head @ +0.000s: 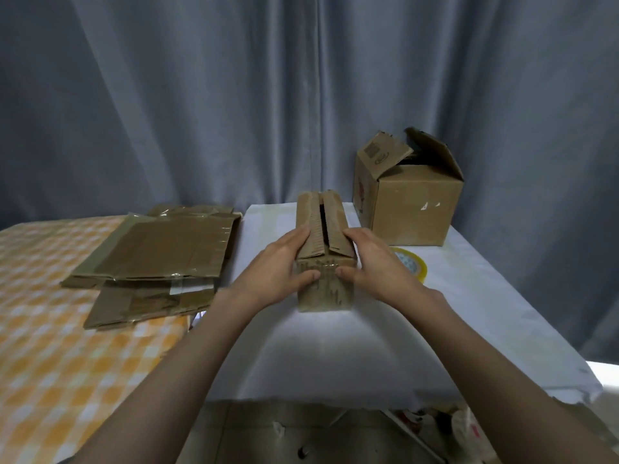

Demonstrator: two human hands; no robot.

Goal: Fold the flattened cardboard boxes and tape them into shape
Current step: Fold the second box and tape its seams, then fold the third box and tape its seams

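Observation:
A small narrow cardboard box [324, 289] stands on the white-covered table [335, 356], its two top flaps folded inward with a dark gap between them. My left hand [279, 266] holds its left side, fingers on the left flap and thumb on the near face. My right hand [375, 262] grips the right side the same way, thumb on the near face. A stack of flattened cardboard boxes [160, 256] lies to the left on the orange checked cloth [50, 329]. A roll of clear tape [413, 264] lies just right of my right hand, partly hidden by it.
A larger cardboard box [412, 202] with open flaps stands at the back right of the white table. Grey curtains [234, 95] hang close behind both tables. The near table edge drops to a floor with small clutter [462, 426].

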